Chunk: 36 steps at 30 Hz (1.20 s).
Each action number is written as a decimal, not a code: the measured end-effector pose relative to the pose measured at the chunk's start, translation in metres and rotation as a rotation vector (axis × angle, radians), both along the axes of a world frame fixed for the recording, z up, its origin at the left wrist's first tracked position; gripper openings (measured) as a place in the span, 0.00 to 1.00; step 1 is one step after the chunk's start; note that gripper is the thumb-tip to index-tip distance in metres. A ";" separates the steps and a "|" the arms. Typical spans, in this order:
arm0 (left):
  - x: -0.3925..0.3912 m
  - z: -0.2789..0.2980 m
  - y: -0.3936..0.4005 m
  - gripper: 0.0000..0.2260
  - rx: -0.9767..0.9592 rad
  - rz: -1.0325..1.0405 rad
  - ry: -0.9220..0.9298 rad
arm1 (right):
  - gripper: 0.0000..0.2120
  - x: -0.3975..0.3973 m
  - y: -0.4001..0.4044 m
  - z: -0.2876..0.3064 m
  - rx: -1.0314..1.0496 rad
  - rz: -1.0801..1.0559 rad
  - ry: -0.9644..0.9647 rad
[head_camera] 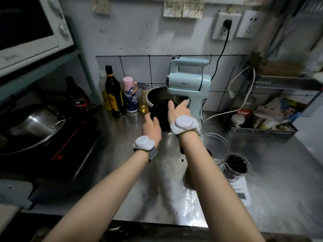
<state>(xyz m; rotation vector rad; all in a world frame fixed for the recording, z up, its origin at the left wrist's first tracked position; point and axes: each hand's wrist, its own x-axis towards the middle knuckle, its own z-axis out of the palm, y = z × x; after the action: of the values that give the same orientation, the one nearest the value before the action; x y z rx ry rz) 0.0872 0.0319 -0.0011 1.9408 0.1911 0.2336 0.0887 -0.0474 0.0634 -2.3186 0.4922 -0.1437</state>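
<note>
A round black pan [160,113] is held tilted in front of a pale blue stand mixer [189,81] and its steel bowl [157,94]. My left hand [151,128] grips the pan's near left rim. My right hand [179,109] holds the right rim, its fingers reaching toward the mixer's base. Each wrist carries a white sensor on a strap. The inside of the pan is dark and I cannot tell what it contains.
Several bottles [113,91] stand left of the bowl against the tiled wall. A wok [29,126] sits on a black cooktop at left, under a white oven [29,28]. An empty glass bowl [215,145], a jar of dark beans [236,165] on a white scale and a wire tray [262,131] lie at right.
</note>
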 end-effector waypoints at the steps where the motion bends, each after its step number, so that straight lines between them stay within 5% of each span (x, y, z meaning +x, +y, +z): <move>1: -0.002 0.005 -0.006 0.17 -0.013 -0.013 -0.015 | 0.25 -0.003 -0.007 0.007 0.002 -0.011 -0.017; 16: -0.040 0.026 -0.109 0.20 -0.168 -0.247 -0.060 | 0.18 -0.047 -0.121 0.015 -0.011 -0.068 -0.154; 36: -0.069 0.020 -0.121 0.23 -0.291 -0.117 0.021 | 0.19 -0.093 -0.129 -0.024 0.221 0.099 -0.229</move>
<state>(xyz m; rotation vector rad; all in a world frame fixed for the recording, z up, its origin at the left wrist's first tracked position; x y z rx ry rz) 0.0184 -0.0889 0.0191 1.6587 0.1177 0.1020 -0.0039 -0.1764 0.0391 -2.0732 0.2624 -0.2886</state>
